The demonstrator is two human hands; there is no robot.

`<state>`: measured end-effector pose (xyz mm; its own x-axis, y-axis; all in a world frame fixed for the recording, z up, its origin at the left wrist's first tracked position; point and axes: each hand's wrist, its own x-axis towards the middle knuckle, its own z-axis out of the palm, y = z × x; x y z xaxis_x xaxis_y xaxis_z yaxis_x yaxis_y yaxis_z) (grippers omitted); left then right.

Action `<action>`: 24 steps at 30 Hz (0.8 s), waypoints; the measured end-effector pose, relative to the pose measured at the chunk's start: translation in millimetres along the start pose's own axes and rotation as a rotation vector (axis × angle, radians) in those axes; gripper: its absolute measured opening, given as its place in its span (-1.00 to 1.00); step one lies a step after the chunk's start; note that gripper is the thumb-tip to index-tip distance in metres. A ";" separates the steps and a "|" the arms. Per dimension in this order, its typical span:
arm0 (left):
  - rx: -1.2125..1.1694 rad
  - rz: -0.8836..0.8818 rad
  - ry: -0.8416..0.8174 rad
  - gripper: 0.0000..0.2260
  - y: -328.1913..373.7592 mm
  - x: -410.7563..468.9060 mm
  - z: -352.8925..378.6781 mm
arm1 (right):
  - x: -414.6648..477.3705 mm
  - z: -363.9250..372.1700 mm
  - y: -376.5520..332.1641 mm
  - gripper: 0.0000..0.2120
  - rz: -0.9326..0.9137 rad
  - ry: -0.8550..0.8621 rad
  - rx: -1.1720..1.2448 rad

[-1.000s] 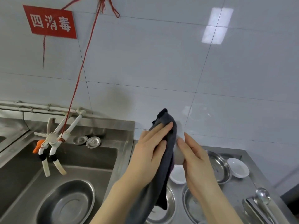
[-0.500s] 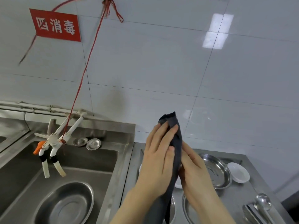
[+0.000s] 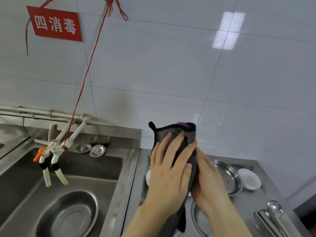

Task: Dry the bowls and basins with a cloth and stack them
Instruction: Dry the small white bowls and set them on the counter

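Grey cloth (image 3: 176,137), dark-edged with a bit of purple at its top fold, is being held up above the steel desk (image 3: 251,200), sandwiched between both hands. The left hand (image 3: 169,173) is lying flat on the near face of the cloth, fingers straight and spread, pressing into it. The right hand (image 3: 210,182) is backing the cloth from the far side. Its fingers are running up under the fabric and their tips are hidden, so I cannot tell whether they are curling round anything. Whatever is sitting inside the cloth is covered.

On the desk, a far basin (image 3: 229,178) of steel is sitting behind the right hand, with a small white bowl (image 3: 249,178) just beside it on the right. A white rim (image 3: 148,177) is peeking out left of the left hand, and a near basin (image 3: 198,218) is showing under the right forearm. A ladle (image 3: 275,207) is lying at the desk's near right corner. In the sink (image 3: 119,170) to the left, a sink basin (image 3: 68,214) is resting on the bottom below the taps (image 3: 54,149), which are hanging from a red string (image 3: 89,69).
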<state>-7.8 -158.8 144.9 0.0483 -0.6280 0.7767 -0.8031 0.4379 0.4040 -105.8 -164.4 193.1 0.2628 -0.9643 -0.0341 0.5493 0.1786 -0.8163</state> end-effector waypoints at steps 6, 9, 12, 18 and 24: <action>-0.505 -0.427 -0.034 -0.65 -18.4 10.4 -20.4 | -4.2 -13.8 2.3 -0.62 0.072 -0.048 -0.005; -0.540 -0.456 0.006 -0.65 -14.9 6.1 -20.6 | -0.5 -16.3 -2.2 -0.63 0.051 -0.049 0.120; -0.560 -0.492 0.095 -0.58 -0.8 -7.1 -12.9 | 8.4 -17.1 -4.5 -0.61 0.027 0.034 0.227; -0.149 -0.134 0.044 -0.52 2.4 -14.7 0.3 | 7.9 -20.6 6.4 -0.57 0.142 0.024 0.313; -0.473 -0.293 -0.024 -0.57 -15.5 -0.3 -3.6 | 6.4 -37.9 11.1 -0.59 0.125 0.045 0.300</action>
<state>6.7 -163.1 140.1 0.2115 -0.7790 0.5903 -0.4039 0.4803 0.7785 -128.1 -176.0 161.9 0.3114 -0.9378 -0.1537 0.7260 0.3391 -0.5982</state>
